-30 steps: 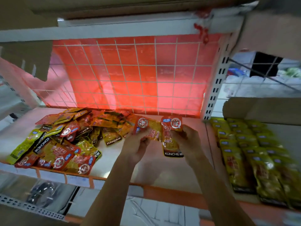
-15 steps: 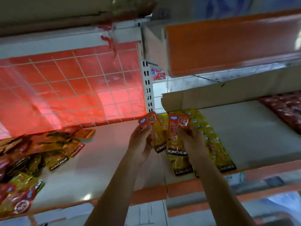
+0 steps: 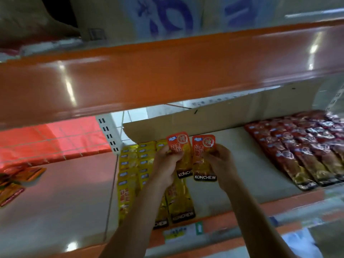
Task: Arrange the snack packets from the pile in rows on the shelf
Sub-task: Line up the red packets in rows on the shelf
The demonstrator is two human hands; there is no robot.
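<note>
At yellow rows' (image 3: 130, 174) edge, hands (image 3: 165, 164) (image 3: 222, 164) hold two packets (image 3: 181, 151) (image 3: 203, 161).

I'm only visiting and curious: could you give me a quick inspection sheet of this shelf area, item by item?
Surface: pale shelf with an orange front edge, bare in the middle.
Job's things: left packet and right packet, both orange, held side by side above the shelf; yellow rows under the hands; red rows at right; pile at far left.
Clutter: cardboard standing along the back; label on the front edge.
Hands: left hand grips the left packet; right hand grips the right packet.
Cables: nothing seen.
Surroundings: upper shelf overhead with a box on it; red mesh panel behind the left bay.
</note>
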